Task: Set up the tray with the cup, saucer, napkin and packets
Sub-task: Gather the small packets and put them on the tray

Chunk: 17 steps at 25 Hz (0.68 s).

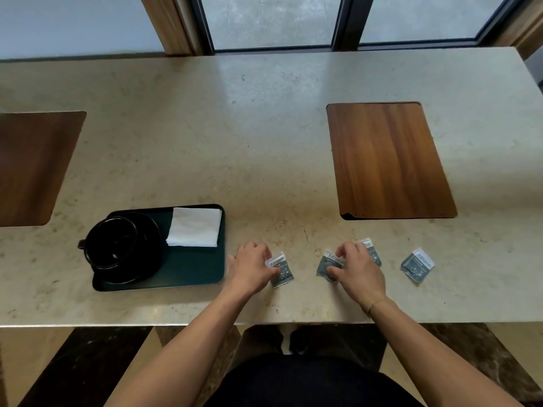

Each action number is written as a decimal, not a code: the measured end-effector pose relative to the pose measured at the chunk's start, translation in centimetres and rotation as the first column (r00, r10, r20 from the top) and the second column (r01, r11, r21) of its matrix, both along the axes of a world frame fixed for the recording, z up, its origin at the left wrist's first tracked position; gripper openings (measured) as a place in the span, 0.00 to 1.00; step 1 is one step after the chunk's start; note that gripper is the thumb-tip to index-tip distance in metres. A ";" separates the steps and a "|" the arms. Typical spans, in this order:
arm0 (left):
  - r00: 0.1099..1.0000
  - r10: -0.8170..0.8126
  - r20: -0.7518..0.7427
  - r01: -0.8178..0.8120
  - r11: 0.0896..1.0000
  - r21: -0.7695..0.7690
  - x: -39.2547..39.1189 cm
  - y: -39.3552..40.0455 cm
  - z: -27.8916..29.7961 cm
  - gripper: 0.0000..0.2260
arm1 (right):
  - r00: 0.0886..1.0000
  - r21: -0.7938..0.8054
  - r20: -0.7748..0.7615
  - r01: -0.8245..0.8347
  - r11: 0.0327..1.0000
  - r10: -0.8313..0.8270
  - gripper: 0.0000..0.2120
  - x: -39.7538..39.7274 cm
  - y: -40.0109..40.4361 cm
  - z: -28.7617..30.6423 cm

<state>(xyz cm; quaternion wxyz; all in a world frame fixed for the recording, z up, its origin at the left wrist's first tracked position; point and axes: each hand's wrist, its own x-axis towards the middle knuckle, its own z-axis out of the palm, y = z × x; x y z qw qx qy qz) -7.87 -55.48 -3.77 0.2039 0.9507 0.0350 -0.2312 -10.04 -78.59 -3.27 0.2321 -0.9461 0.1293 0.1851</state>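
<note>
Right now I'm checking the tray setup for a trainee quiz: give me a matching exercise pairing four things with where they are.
Things:
1. cup
2. napkin
3. far-right packet
4. left hand

Places:
A. alone on the counter, untouched
B. on the saucer
C. on a packet beside the tray
D. flat on the tray's right part

Pairs: 1-B, 2-D, 3-A, 4-C

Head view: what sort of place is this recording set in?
Probably a café or hotel lounge counter by a window: a long beige stone countertop with inset wooden panels, and a dark green serving tray holding a black cup and white paper napkin.
</note>
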 end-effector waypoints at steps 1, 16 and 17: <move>1.000 0.005 -0.005 -0.005 1.000 -0.014 0.0 -0.1 0.0 0.13 | 1.000 0.015 -0.011 0.001 1.000 -0.001 0.15 0.0 0.0 0.1; 0.965 0.053 -0.258 -0.159 0.899 -0.408 1.3 -0.8 1.2 0.12 | 0.990 0.284 -0.087 0.133 0.950 -0.112 0.03 -1.0 -1.6 0.4; 0.963 0.049 -0.266 -0.164 0.888 -0.430 1.4 -1.3 1.3 0.12 | 0.989 0.307 -0.089 0.144 0.941 -0.122 0.03 -1.2 -2.0 0.6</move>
